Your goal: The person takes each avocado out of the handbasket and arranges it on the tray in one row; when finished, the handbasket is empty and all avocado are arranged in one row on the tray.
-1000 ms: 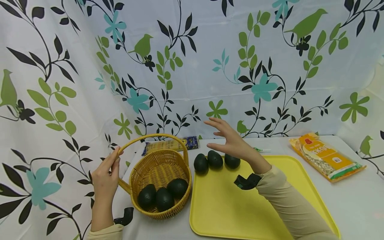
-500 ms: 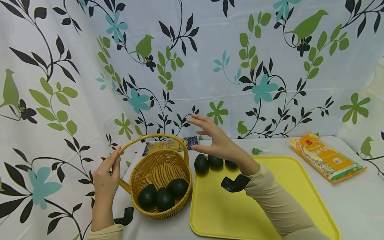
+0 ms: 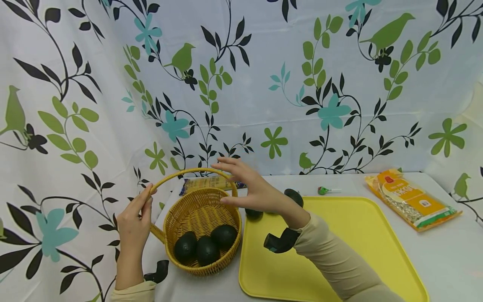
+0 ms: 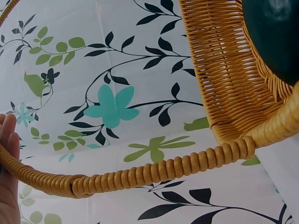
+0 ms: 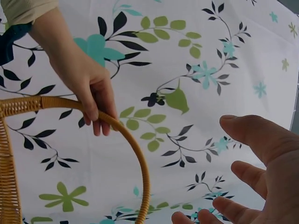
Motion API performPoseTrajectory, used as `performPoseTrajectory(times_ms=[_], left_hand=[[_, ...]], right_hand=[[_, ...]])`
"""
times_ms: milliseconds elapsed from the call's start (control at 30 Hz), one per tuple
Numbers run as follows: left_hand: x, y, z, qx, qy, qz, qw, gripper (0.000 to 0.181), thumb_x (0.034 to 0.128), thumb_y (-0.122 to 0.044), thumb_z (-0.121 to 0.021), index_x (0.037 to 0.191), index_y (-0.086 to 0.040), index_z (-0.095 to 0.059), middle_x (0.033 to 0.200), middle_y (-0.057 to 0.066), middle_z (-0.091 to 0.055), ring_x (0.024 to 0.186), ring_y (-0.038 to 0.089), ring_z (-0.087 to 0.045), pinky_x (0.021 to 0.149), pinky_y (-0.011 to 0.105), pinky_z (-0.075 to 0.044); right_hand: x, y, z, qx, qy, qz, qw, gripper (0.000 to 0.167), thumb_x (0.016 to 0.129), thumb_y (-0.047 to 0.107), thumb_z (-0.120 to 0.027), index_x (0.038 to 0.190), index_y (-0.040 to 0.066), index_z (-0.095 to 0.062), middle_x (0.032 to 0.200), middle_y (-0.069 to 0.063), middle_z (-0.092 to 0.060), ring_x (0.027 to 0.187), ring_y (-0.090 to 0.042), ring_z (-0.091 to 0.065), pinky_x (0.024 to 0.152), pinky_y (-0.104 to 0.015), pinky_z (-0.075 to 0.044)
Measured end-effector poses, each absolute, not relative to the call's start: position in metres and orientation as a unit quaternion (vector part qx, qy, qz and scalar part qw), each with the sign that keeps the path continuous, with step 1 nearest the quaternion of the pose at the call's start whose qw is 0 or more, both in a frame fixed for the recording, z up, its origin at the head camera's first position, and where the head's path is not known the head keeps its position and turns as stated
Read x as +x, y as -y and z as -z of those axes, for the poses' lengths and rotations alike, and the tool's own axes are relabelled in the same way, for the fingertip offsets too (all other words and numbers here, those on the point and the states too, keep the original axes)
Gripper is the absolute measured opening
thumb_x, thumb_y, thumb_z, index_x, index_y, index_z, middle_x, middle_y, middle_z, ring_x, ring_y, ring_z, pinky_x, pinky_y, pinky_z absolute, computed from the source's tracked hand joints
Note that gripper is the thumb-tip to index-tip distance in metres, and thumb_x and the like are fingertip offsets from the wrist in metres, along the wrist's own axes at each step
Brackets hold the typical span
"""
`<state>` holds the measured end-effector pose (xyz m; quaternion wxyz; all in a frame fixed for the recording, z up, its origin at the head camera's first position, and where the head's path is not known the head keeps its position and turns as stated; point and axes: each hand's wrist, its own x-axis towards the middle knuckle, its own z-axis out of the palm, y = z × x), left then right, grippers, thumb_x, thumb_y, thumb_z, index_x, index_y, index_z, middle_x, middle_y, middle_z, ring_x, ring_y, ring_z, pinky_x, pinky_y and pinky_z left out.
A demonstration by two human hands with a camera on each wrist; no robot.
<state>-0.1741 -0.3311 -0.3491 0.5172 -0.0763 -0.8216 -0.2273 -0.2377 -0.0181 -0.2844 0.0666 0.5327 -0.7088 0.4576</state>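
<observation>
My left hand [image 3: 133, 220] pinches the handle [image 3: 188, 170] of a round wicker basket [image 3: 222, 265] on its left side; the right wrist view shows that grip [image 5: 93, 88] with the thumb against the handle. Inside the basket lie three dark green avocados [image 3: 206, 251], one partly visible in the left wrist view [image 4: 275, 37]. My right hand [image 3: 256, 188] hangs in the air by the right side of the handle, fingers spread and bent a little, holding nothing. Behind it, more dark avocados [image 3: 293, 196] sit at the tray's back left corner, partly hidden.
A yellow tray [image 3: 320, 260] lies right of the basket. Behind the basket is a yellow and blue packet [image 3: 207, 183]. A lollipop [image 3: 323, 190] lies behind the tray, and an orange bag [image 3: 413, 199] lies at the right. A patterned cloth hangs at the back.
My right hand has moved left, from above the avocados on the tray to the basket handle's right side. The left hand and the basket have stayed in place.
</observation>
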Motion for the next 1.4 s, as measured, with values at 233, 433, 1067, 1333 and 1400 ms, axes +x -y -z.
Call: performPoseTrajectory(times_ms=[233,433,1067,1333,1400], left_hand=[[-0.173,0.332,0.350,-0.069,0.828,0.226,0.509,0.045,0.0850,0.007,-0.062,0.125,-0.015,-0.063,0.098,0.017,-0.072,0.089,-0.022,-0.045,0.060,0.005,-0.034],[-0.173,0.332,0.350,-0.076,0.824,0.233,0.512,0.046,0.0844,0.008,-0.062,0.124,-0.014,-0.063,0.098,0.017,-0.072,0.092,-0.022,-0.046,0.062,0.004,-0.033],[-0.175,0.335,0.352,-0.077,0.826,0.228,0.510,0.045,0.0845,0.008,-0.062,0.124,-0.013,-0.063,0.100,0.016,-0.072,0.097,-0.025,-0.044,0.065,0.001,-0.034],[-0.176,0.336,0.352,-0.080,0.824,0.226,0.513,0.047,0.0839,0.009,-0.062,0.125,-0.014,-0.063,0.099,0.016,-0.072,0.089,-0.020,-0.047,0.062,0.004,-0.034],[-0.175,0.336,0.352,-0.077,0.827,0.226,0.508,0.047,0.0847,0.008,-0.062,0.126,-0.015,-0.062,0.100,0.015,-0.072,0.089,-0.020,-0.047,0.062,0.004,-0.034]], right_hand=[[-0.231,0.038,0.300,0.537,0.701,-0.470,0.015,0.068,0.086,0.016,-0.069,0.145,0.018,-0.036,0.154,-0.003,-0.025,0.131,-0.018,-0.042,0.099,-0.030,-0.047],[-0.231,0.057,0.315,0.536,0.683,-0.494,-0.043,0.067,0.087,0.018,-0.068,0.145,0.024,-0.035,0.153,0.001,-0.027,0.138,-0.018,-0.032,0.101,-0.030,-0.045],[-0.246,0.118,0.363,0.494,0.731,-0.445,-0.151,0.064,0.088,0.030,-0.066,0.145,0.023,-0.038,0.148,-0.001,-0.037,0.131,-0.016,-0.041,0.093,-0.022,-0.049],[-0.248,0.132,0.371,0.484,0.752,-0.414,-0.168,0.062,0.088,0.034,-0.064,0.144,0.025,-0.038,0.149,0.000,-0.038,0.133,-0.017,-0.040,0.100,-0.026,-0.045],[-0.248,0.134,0.374,0.482,0.762,-0.400,-0.166,0.062,0.088,0.037,-0.064,0.144,0.025,-0.038,0.149,0.002,-0.039,0.135,-0.016,-0.038,0.106,-0.031,-0.040]])
